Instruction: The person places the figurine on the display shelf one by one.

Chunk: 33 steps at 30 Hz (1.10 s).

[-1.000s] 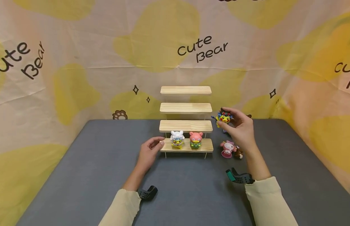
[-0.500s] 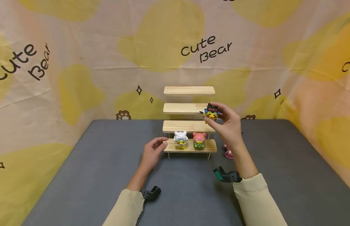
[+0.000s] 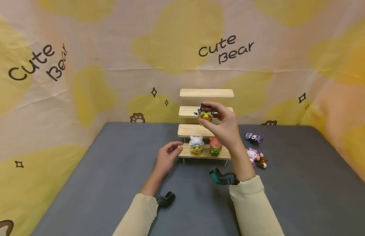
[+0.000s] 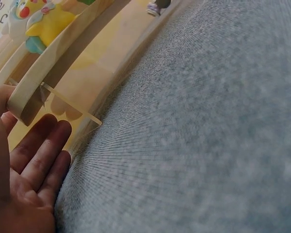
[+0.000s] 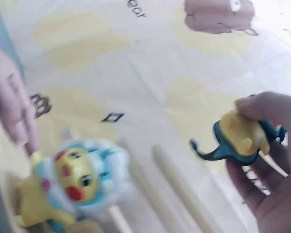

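My right hand [image 3: 226,126] pinches a small yellow Pikachu figurine [image 3: 206,115] with a dark hat and blue trim between thumb and fingers. It is held up in front of the upper tiers of a four-tier wooden display stand [image 3: 206,93]. My left hand [image 3: 167,159] holds the left end of the bottom tier [image 4: 26,99] by thumb and index finger; its other fingers extend below the board in the left wrist view. On that tier stand a white-hooded Pikachu figurine [image 3: 196,146] and a pink-hooded figurine [image 3: 215,146] in green.
Right of the stand, a purple figurine [image 3: 253,137], a pink-and-white one [image 3: 252,155] and a brown one [image 3: 262,161] lie on the grey tabletop [image 3: 126,183]. A printed fabric backdrop [image 3: 158,49] rises behind the table.
My right hand has carried the Pikachu figurine left and slightly up, from beside the stand to in front of it. My left hand stays at the bottom tier's end. The head view has turned left.
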Each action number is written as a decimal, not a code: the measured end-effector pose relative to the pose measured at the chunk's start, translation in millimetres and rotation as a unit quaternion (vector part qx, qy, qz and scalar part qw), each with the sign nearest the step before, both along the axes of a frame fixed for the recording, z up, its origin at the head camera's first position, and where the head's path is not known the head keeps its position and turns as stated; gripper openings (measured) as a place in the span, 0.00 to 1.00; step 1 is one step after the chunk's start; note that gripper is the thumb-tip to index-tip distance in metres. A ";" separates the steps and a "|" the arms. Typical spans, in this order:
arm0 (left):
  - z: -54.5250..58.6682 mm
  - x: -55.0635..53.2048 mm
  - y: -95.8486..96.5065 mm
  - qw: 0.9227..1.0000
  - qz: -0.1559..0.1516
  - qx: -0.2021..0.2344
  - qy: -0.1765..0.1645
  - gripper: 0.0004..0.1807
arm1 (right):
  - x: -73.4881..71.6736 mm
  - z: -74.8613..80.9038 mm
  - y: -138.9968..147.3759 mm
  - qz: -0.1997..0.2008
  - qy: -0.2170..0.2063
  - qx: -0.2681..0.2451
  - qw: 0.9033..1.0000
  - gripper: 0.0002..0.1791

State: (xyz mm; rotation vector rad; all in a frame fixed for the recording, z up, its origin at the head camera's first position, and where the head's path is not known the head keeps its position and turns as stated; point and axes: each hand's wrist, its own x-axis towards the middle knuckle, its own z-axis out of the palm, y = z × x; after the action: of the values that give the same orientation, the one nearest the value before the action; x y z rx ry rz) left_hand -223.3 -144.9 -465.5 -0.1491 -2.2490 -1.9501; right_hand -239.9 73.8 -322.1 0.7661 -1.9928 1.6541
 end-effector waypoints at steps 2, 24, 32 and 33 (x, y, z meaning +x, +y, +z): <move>-0.2 -0.8 1.3 1.000 -0.001 -0.001 -0.001 0.12 | -1.1 -2.8 -3.1 0.002 -0.004 -0.001 1.000 0.27; -0.1 -0.6 2.0 1.000 0.004 0.015 0.000 0.11 | -14.7 -24.4 -17.3 -0.017 -0.069 0.129 0.989 0.27; -0.2 -0.8 2.2 1.000 0.009 0.005 -0.001 0.12 | -22.0 -26.4 -18.0 -0.032 -0.069 0.173 0.982 0.30; -0.2 -0.7 2.1 1.000 0.010 0.004 0.000 0.12 | -22.9 -26.9 -18.2 -0.032 -0.067 0.176 0.981 0.31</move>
State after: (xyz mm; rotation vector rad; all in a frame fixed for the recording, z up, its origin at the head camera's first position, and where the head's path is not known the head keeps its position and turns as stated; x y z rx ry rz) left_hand -224.0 -142.8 -465.7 -0.1246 -2.2352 -1.9485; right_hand -262.8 55.6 -349.0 0.7139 -2.4192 1.3636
